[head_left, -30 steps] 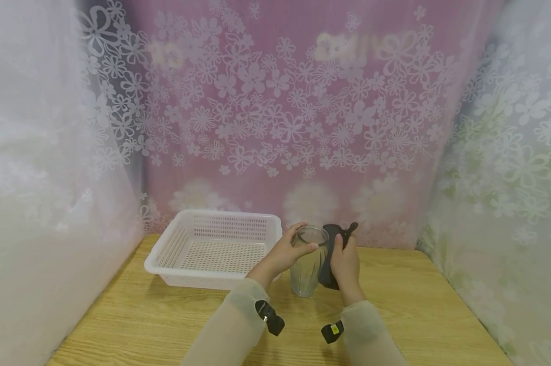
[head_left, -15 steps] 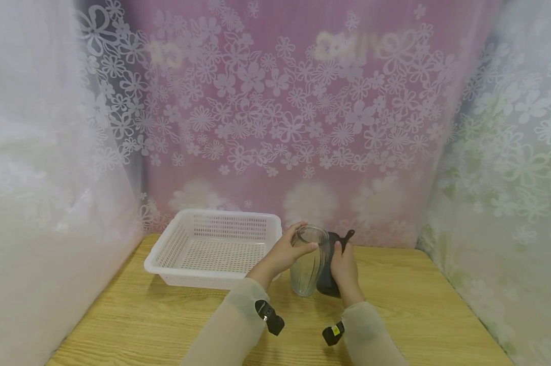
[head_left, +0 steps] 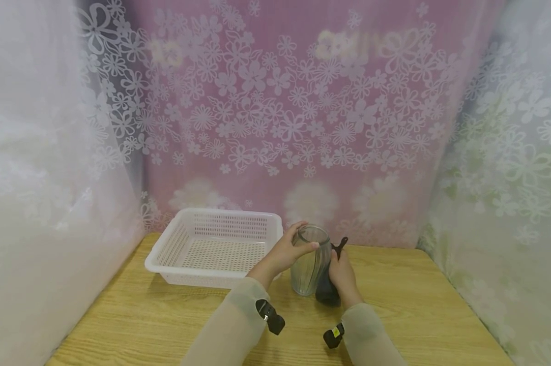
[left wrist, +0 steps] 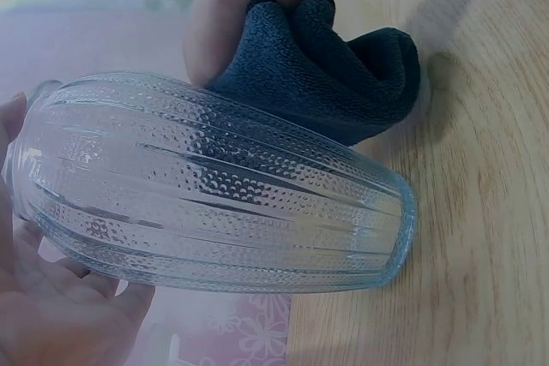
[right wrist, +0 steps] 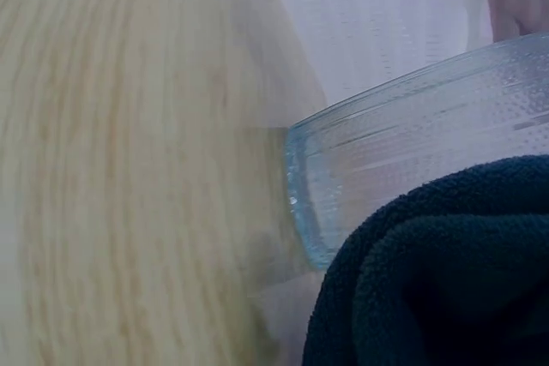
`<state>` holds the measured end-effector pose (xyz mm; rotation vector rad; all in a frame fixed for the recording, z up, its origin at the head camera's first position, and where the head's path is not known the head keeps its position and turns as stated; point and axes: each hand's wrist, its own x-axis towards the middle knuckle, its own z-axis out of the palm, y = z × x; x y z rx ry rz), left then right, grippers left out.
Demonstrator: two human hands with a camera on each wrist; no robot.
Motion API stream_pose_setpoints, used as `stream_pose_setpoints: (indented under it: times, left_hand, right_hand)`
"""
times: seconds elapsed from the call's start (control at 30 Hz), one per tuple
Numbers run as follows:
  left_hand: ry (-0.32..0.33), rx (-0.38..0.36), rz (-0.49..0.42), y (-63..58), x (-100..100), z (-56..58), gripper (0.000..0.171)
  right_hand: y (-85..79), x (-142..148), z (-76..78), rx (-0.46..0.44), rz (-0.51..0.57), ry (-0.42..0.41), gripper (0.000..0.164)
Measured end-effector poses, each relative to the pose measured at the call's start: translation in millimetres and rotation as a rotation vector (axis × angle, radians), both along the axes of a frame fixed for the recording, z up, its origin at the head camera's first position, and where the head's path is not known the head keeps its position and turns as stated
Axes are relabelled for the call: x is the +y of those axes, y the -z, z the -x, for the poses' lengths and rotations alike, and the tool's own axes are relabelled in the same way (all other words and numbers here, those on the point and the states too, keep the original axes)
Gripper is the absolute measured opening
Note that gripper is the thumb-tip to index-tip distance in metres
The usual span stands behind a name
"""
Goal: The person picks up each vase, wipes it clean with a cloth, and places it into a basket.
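A clear ribbed glass vase [head_left: 305, 272] stands upright on the wooden table, its narrow base downward. My left hand [head_left: 285, 252] grips it near the rim, thumb on the near side and fingers round the far side. At its right, my right hand [head_left: 344, 274] holds a dark blue towel [head_left: 326, 292] against the glass, and a corner sticks up above the hand. In the left wrist view the bunched towel [left wrist: 300, 75] lies along the vase's side [left wrist: 232, 195]. Folds of the towel [right wrist: 429, 246] hide the right fingers in the right wrist view.
A white perforated plastic basket [head_left: 197, 278] stands left of the vase, close to the left hand. Flowered curtains [head_left: 275, 127] close off the back and both sides of the wooden table [head_left: 165, 325].
The right hand has drawn the towel downward along the vase's right side, and the towel's upper corner now sits lower. The left hand and vase have stayed in place.
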<state>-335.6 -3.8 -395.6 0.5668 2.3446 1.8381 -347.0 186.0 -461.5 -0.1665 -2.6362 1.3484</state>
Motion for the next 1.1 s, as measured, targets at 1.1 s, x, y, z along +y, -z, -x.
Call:
stream_pose_setpoints:
  times: [1.1]
  left_hand:
    - [-0.001,0.013,-0.010,10.8,2.4,8.6,0.066]
  right_hand:
    - [16.7,3.7,8.0,-0.066,-0.185,-0.099,0.042]
